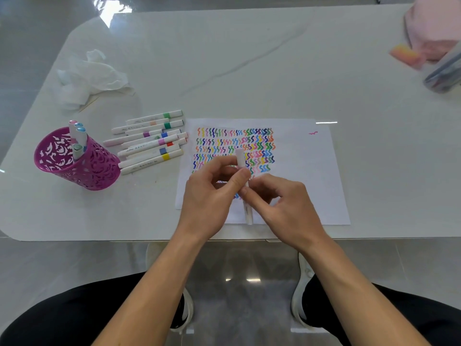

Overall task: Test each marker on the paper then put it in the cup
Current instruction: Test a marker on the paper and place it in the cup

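Note:
A white marker [247,213] stands nearly upright over the paper [299,171], held between both hands. My left hand [212,193] pinches its upper end, where the white cap [240,158] sticks out above the thumb. My right hand [282,203] grips the barrel just below. The paper carries rows of coloured squiggles [235,146] and one pink squiggle [312,132] at its top right. Several capped markers [152,142] lie in a pile left of the paper. The purple cut-out cup [77,161] at the left holds three markers [77,138].
Crumpled white tissue [87,76] lies at the back left of the white table [224,58]. At the far right edge sit a pink cloth [434,26], an orange-pink block [405,54] and a clear pouch [444,73]. My knees and shoes show below the table's front edge.

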Demonstrator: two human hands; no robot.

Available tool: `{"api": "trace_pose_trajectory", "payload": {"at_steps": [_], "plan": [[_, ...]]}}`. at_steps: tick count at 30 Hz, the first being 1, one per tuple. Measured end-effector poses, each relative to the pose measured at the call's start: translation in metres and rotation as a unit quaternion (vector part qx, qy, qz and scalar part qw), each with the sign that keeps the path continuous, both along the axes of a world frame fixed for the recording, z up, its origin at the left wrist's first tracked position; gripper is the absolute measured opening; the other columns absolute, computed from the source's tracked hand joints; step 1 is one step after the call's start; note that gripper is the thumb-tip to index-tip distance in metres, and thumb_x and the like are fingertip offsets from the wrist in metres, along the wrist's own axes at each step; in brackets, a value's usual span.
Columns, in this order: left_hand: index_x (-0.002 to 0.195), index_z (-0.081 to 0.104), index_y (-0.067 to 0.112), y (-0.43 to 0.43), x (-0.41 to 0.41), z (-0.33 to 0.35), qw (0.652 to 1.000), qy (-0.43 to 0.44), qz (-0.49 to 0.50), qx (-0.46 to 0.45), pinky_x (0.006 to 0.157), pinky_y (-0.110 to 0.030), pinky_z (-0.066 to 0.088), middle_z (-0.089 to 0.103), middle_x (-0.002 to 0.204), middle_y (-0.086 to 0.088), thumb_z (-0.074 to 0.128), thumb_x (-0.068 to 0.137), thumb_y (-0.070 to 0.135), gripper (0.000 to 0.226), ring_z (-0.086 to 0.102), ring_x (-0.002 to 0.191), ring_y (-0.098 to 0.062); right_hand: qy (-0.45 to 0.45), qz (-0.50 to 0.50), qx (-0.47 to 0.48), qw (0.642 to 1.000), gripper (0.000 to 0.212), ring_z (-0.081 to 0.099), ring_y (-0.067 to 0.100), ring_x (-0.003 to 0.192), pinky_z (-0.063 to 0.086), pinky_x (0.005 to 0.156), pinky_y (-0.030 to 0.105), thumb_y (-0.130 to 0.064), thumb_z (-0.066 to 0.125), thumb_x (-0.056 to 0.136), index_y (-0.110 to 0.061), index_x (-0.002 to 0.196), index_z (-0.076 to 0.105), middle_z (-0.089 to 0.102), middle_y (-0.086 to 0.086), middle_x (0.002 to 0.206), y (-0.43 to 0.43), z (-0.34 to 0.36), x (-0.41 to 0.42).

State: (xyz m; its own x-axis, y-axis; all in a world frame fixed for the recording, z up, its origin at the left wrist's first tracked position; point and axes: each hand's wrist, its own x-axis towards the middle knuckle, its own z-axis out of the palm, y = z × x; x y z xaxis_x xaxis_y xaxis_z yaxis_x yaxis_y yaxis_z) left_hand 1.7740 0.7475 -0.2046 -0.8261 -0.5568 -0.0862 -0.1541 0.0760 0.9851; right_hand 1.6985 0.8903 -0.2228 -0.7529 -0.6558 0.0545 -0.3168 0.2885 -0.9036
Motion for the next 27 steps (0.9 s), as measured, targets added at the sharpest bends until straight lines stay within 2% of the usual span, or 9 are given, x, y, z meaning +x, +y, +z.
{"api": "trace_pose_trajectory", "payload": {"at_steps": [3,7,10,13,16,20,22,25,27], "plan": [[0.106,0.072,0.036,0.001,0.0,0.001,1.0,-0.003,-0.007,-0.029,0.071,-0.02,0.056,0.072,0.091,0.011,0.07,0.096,0.025,0.016,0.069,0.087,-0.009,0.013,-0.003,0.014,1.0,0.033,0.064,0.017,0.07,0.052,0.065,0.036,-0.052,0.066,0.096,-0.023,0.085,0.076,0.07,-0.01,0.075,-0.001,-0.002,-0.001],[0.121,0.073,0.025,0.001,0.0,-0.001,0.996,-0.012,-0.036,-0.081,0.063,-0.024,0.056,0.064,0.094,0.01,0.063,0.1,0.023,0.023,0.063,0.08,-0.011,-0.014,-0.05,-0.012,0.999,0.02,0.069,0.017,0.074,0.056,0.07,0.039,-0.042,0.07,0.098,-0.023,0.092,0.071,0.072,-0.009,0.079,0.002,-0.002,-0.005],[0.117,0.075,0.025,0.002,0.0,-0.001,0.994,-0.029,-0.053,-0.096,0.077,-0.04,0.058,0.07,0.098,0.011,0.065,0.098,0.025,0.021,0.065,0.09,-0.011,-0.042,-0.064,-0.032,0.997,0.01,0.071,0.016,0.078,0.06,0.074,0.042,-0.037,0.071,0.099,-0.027,0.097,0.069,0.072,-0.012,0.083,0.004,0.0,-0.009],[0.108,0.074,0.02,0.004,-0.001,0.0,0.999,-0.015,-0.02,-0.044,0.085,-0.037,0.058,0.075,0.094,0.007,0.07,0.096,0.021,0.013,0.07,0.091,-0.013,-0.045,-0.042,-0.036,0.997,0.006,0.072,0.013,0.084,0.059,0.076,0.032,-0.034,0.069,0.099,-0.03,0.102,0.066,0.073,-0.015,0.09,0.003,0.0,-0.007],[0.102,0.069,0.019,0.003,-0.003,-0.001,1.0,0.006,0.005,-0.009,0.08,-0.026,0.058,0.077,0.088,0.005,0.073,0.093,0.019,0.009,0.073,0.088,-0.011,-0.053,-0.023,-0.046,0.997,0.016,0.074,0.01,0.087,0.056,0.075,0.018,-0.039,0.071,0.097,-0.034,0.109,0.061,0.074,-0.015,0.09,0.003,0.0,-0.005],[0.111,0.065,0.02,0.001,-0.003,-0.001,1.0,0.011,0.007,0.021,0.073,-0.016,0.054,0.078,0.084,0.003,0.07,0.095,0.017,0.018,0.075,0.082,-0.009,0.001,-0.024,-0.027,0.999,0.017,0.072,0.009,0.08,0.053,0.068,0.018,-0.033,0.074,0.098,-0.031,0.112,0.064,0.071,-0.016,0.083,0.004,-0.001,-0.007],[0.114,0.066,0.024,-0.001,-0.002,-0.001,1.0,0.005,0.0,-0.004,0.074,-0.022,0.057,0.076,0.083,0.002,0.069,0.096,0.018,0.019,0.073,0.082,-0.012,0.035,-0.018,-0.011,0.999,0.012,0.07,0.011,0.078,0.055,0.067,0.022,-0.033,0.072,0.1,-0.03,0.11,0.066,0.07,-0.014,0.08,0.005,0.0,-0.009],[0.099,0.069,0.023,-0.004,-0.001,-0.003,0.999,-0.023,-0.011,-0.044,0.076,-0.038,0.06,0.072,0.085,0.005,0.07,0.096,0.022,0.003,0.07,0.081,-0.015,0.094,-0.011,0.035,0.995,0.009,0.071,0.011,0.08,0.06,0.072,0.034,-0.034,0.069,0.101,-0.028,0.106,0.065,0.071,-0.014,0.086,0.01,0.0,-0.013],[0.095,0.069,0.021,-0.004,-0.001,-0.005,0.997,-0.046,-0.024,-0.054,0.076,-0.04,0.061,0.072,0.085,0.005,0.069,0.096,0.023,0.002,0.071,0.08,-0.015,0.131,-0.016,0.061,0.989,0.008,0.071,0.009,0.081,0.061,0.072,0.037,-0.032,0.068,0.1,-0.026,0.105,0.065,0.072,-0.012,0.09,0.011,0.001,-0.014]]}}
